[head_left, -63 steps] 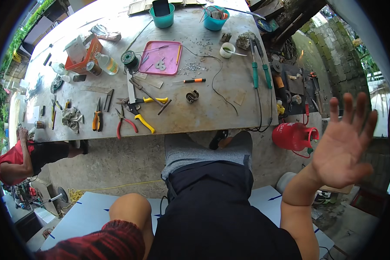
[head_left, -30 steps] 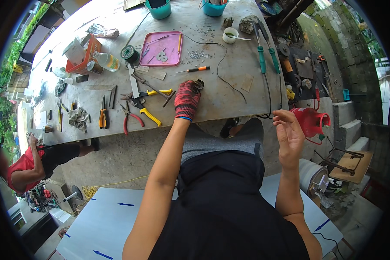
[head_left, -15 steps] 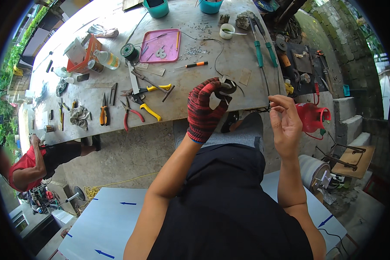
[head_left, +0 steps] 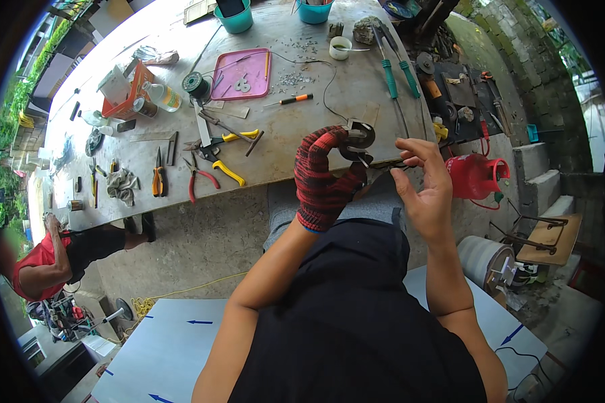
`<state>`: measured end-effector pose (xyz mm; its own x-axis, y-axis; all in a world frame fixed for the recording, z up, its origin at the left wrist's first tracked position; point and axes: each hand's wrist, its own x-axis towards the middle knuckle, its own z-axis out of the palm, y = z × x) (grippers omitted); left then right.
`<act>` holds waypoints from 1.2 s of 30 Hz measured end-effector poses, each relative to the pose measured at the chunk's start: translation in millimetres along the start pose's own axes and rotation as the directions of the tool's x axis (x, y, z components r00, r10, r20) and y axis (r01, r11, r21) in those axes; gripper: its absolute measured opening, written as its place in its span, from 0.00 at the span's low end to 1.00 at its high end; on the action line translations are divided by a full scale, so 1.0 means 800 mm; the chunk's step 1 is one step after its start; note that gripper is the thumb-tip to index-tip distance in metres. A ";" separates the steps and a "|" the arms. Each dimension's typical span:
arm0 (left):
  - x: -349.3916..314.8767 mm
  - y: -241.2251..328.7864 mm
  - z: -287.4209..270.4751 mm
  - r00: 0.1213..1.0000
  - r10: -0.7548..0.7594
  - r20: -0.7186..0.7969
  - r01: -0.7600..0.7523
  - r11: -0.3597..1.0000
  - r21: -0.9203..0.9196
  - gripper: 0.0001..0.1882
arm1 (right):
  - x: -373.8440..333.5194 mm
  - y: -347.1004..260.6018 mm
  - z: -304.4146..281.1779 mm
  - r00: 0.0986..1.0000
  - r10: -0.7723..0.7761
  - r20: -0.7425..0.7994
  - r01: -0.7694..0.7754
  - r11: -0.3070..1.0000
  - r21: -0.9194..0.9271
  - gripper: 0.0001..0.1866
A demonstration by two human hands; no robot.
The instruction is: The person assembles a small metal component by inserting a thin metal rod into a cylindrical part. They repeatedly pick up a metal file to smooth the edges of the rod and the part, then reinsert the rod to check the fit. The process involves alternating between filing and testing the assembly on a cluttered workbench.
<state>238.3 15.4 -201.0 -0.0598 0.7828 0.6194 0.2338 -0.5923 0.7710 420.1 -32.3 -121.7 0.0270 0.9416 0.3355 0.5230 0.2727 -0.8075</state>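
My left hand (head_left: 321, 180), in a red and black striped knit glove, is closed around a small, dark, curved metal piece (head_left: 360, 138) with a shiny edge, above the table's front edge. My bare right hand (head_left: 425, 191) is just to the right, thumb and fingers apart, with nothing plainly gripped. Thin dark strands show between the two hands, too small to make out. Beyond the glove, a thin wire runs across the table from a dark green spool (head_left: 195, 85). A screwdriver with an orange and black handle (head_left: 296, 99) lies on the tabletop.
Yellow-handled snips (head_left: 223, 168), red-handled pliers (head_left: 202, 180) and orange pliers (head_left: 159, 176) lie left. A pink tray (head_left: 255, 94) holds small metal parts. Two green-handled soldering irons (head_left: 390, 79) lie right, near a red gas cylinder (head_left: 474, 176). Another person (head_left: 44, 262) stands at far left.
My right hand has moved left, closer to the glove. The gloved hand has turned slightly, showing more of the curved metal piece. The view has shifted a little.
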 end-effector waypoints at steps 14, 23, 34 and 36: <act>-0.020 0.019 -0.003 0.974 -0.221 0.048 0.224 0.970 -0.098 0.35 | 0.003 -0.010 -0.003 0.998 -0.062 0.007 0.063 0.997 -0.047 0.26; -0.028 0.028 -0.005 0.958 -0.270 0.093 0.280 0.954 -0.111 0.35 | -0.002 -0.008 0.001 0.998 -0.054 0.018 0.055 0.998 -0.033 0.26; -0.032 0.047 -0.004 0.904 -0.406 0.137 0.424 0.892 -0.159 0.34 | -0.002 -0.005 0.004 0.999 -0.039 0.034 0.039 0.999 -0.024 0.25; -0.035 0.043 0.000 0.920 -0.379 0.105 0.392 0.903 -0.178 0.34 | -0.003 -0.005 0.004 0.999 -0.031 0.038 0.032 0.999 -0.025 0.25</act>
<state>247.7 -27.3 -191.6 -0.0419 0.9641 0.2623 0.0152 -0.2619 0.9650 414.9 -34.7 -120.7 -0.0217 0.9394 0.3421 0.5448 0.2980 -0.7838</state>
